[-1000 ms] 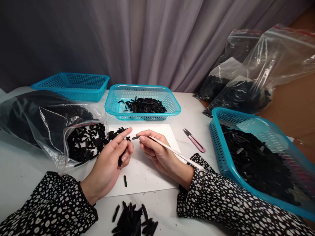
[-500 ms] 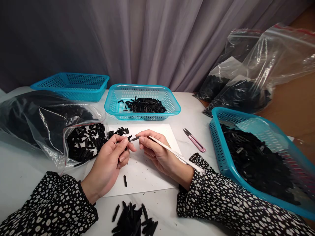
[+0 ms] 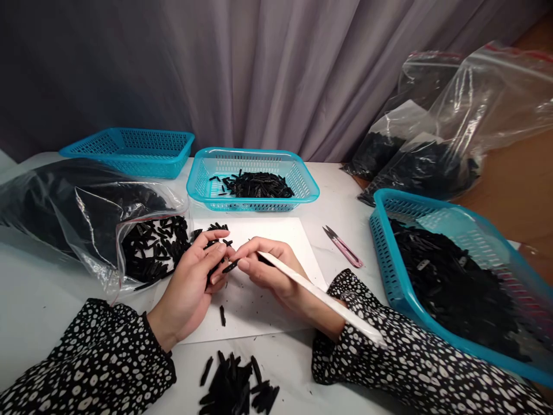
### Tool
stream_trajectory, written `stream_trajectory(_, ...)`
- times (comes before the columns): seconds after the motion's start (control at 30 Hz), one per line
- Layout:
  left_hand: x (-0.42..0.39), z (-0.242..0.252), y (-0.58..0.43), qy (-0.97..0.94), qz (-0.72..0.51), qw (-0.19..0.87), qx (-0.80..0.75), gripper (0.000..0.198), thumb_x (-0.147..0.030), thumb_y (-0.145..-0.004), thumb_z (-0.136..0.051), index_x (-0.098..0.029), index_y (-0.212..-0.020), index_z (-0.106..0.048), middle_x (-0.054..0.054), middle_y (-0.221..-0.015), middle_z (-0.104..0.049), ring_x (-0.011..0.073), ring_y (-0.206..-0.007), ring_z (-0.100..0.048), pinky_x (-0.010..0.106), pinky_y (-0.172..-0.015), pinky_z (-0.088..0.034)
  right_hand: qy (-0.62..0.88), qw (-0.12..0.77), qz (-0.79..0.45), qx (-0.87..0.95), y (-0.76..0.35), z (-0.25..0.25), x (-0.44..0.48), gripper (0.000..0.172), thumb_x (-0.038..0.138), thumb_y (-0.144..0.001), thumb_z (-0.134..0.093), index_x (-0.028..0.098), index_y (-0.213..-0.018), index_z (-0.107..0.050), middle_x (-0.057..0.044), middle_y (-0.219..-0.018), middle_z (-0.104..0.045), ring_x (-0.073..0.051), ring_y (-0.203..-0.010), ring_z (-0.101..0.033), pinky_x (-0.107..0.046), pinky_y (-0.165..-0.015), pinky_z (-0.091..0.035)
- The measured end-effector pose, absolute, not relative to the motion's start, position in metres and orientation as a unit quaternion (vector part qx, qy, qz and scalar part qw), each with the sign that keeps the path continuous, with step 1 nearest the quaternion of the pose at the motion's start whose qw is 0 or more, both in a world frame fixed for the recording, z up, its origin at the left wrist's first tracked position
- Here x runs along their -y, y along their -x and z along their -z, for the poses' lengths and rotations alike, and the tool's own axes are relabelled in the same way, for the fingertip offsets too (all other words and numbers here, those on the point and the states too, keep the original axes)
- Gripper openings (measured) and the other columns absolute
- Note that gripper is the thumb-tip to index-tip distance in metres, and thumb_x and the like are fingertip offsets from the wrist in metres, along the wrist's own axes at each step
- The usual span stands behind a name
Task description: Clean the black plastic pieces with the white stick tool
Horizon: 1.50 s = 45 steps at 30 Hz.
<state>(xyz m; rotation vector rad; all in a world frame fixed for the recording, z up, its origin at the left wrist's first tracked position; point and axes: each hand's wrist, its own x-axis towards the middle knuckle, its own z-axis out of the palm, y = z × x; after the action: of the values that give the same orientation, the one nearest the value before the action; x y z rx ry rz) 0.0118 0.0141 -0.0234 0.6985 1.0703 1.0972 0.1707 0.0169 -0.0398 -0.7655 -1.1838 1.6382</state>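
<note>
My left hand (image 3: 192,288) is closed, its fingers curled around one or more small black pieces (image 3: 213,270) that show only in part. Close against it, my right hand (image 3: 276,274) grips a long white stick-like tool (image 3: 322,295), which slants back over the wrist. The working end of this tool is hidden by the fingers. A narrow black piece (image 3: 230,266) with a small light spot shows at my right thumb tip, between the two hands. Beneath them lies a white sheet (image 3: 268,311) with a single black strip (image 3: 222,316) and dark crumbs on it.
Loose black strips form a pile (image 3: 228,386) in front. An open plastic bag (image 3: 86,202) spills similar pieces at left. Blue baskets stand back left (image 3: 129,167), at back centre (image 3: 254,202) and right (image 3: 384,271). Pink thread snips (image 3: 343,246) lie near filled zip bags (image 3: 432,164).
My hands have come closer together, and my right fingertips have moved slightly left and down. The white tool has swung lower at its rear end. My left index finger has straightened.
</note>
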Motion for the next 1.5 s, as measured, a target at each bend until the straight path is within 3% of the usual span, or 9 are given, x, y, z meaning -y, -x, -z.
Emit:
stream_trajectory(0.2, -0.011, 0.023, -0.014, -0.361, -0.474, 0.662, -0.455, 0.025, -0.038, -0.079, -0.078, -0.014, -0.08, -0.069, 0.001, -0.068, -0.063, 0.0034, -0.047, -0.033, 0.019, -0.045, -0.024, 0.38, 0.496, -0.628, 0.463, -0.171, 0.043, -0.019, 0.023, 0.041, -0.085, -0.075, 0.018, -0.092, -0.075, 0.005, -0.06, -0.045, -0.009, -0.052, -0.025, -0.027, -0.051, -0.022)
stream_trajectory(0.4, -0.009, 0.024, -0.015, -0.434, -0.466, 0.618, -0.461, 0.028, -0.039, -0.08, -0.078, -0.016, -0.071, -0.066, 0.003, -0.073, -0.066, 0.0047, -0.047, -0.03, 0.023, -0.045, -0.02, 0.415, 0.507, -0.577, 0.488, -0.174, 0.047, -0.024, 0.021, 0.041, -0.086, -0.073, 0.02, -0.086, -0.073, 0.006, -0.057, -0.038, -0.011, -0.053, -0.026, -0.027, -0.051, -0.023)
stream_trajectory(0.63, -0.012, 0.027, -0.01, -0.432, -0.448, 0.628, -0.468, 0.027, -0.037, -0.084, -0.072, -0.016, -0.067, -0.065, -0.009, -0.046, -0.034, 0.006, -0.045, -0.021, 0.023, -0.046, -0.018, 0.461, 0.593, -0.32, 0.577, -0.182, 0.02, -0.08, 0.018, 0.036, -0.09, -0.065, 0.021, -0.079, -0.066, 0.001, -0.069, -0.056, -0.016, -0.065, -0.047, -0.029, -0.063, -0.037)
stream_trajectory(0.77, -0.009, 0.026, -0.01, -0.428, -0.453, 0.629, -0.465, 0.027, -0.035, -0.083, -0.071, -0.016, -0.066, -0.063, -0.005, -0.053, -0.045, 0.0048, -0.046, -0.022, 0.021, -0.045, -0.016, 0.533, 0.486, -0.129, 0.68, -0.184, 0.006, -0.132, 0.015, 0.032, -0.094, -0.06, 0.02, -0.087, -0.064, -0.007, -0.087, -0.067, -0.023, -0.085, -0.057, -0.039, -0.083, -0.04)
stream_trajectory(0.87, -0.006, 0.023, -0.011, -0.428, -0.461, 0.624, -0.463, 0.029, -0.035, -0.081, -0.073, -0.017, -0.064, -0.058, -0.003, -0.058, -0.052, 0.0037, -0.044, -0.022, 0.02, -0.044, -0.014, 0.562, 0.427, -0.126, 0.697, -0.185, 0.0, -0.134, 0.025, 0.04, -0.099, -0.054, 0.019, -0.104, -0.066, -0.012, -0.104, -0.071, -0.03, -0.101, -0.059, -0.049, -0.094, -0.036)
stream_trajectory(0.97, -0.005, 0.022, -0.012, -0.422, -0.471, 0.624, -0.459, 0.032, -0.039, -0.077, -0.076, -0.017, -0.064, -0.056, -0.003, -0.059, -0.055, 0.0036, -0.043, -0.024, 0.02, -0.042, -0.014, 0.503, 0.492, -0.161, 0.692, -0.185, 0.0, -0.092, 0.035, 0.042, -0.104, -0.041, 0.025, -0.126, -0.064, -0.006, -0.092, -0.069, -0.026, -0.094, -0.06, -0.045, -0.089, -0.041)
stream_trajectory(1.13, -0.005, 0.026, -0.015, -0.422, -0.477, 0.613, -0.469, 0.033, -0.04, -0.075, -0.078, -0.018, -0.063, -0.056, -0.003, -0.057, -0.055, 0.0046, -0.043, -0.029, 0.019, -0.041, -0.017, 0.438, 0.507, -0.229, 0.706, -0.186, 0.022, -0.004, 0.03, 0.028, -0.102, -0.045, 0.028, -0.116, -0.073, -0.001, -0.076, -0.057, -0.018, -0.07, -0.056, -0.035, -0.067, -0.046)
stream_trajectory(1.33, 0.002, 0.025, -0.019, -0.424, -0.458, 0.619, -0.477, 0.034, -0.04, -0.076, -0.076, -0.018, -0.061, -0.055, -0.003, -0.058, -0.054, 0.0045, -0.045, -0.028, 0.018, -0.041, -0.019, 0.377, 0.548, -0.298, 0.685, -0.19, 0.048, 0.016, 0.011, 0.018, -0.09, -0.066, 0.025, -0.098, -0.066, -0.006, -0.096, -0.078, -0.02, -0.082, -0.074, -0.037, -0.072, -0.057)
stream_trajectory(1.5, 0.005, 0.021, -0.021, -0.416, -0.445, 0.636, -0.474, 0.033, -0.039, -0.079, -0.075, -0.017, -0.063, -0.056, -0.004, -0.059, -0.054, 0.0045, -0.046, -0.028, 0.018, -0.042, -0.019, 0.37, 0.516, -0.199, 0.746, -0.19, 0.037, 0.018, 0.011, 0.013, -0.091, -0.064, 0.024, -0.09, -0.065, -0.009, -0.105, -0.078, -0.023, -0.094, -0.073, -0.039, -0.075, -0.058)
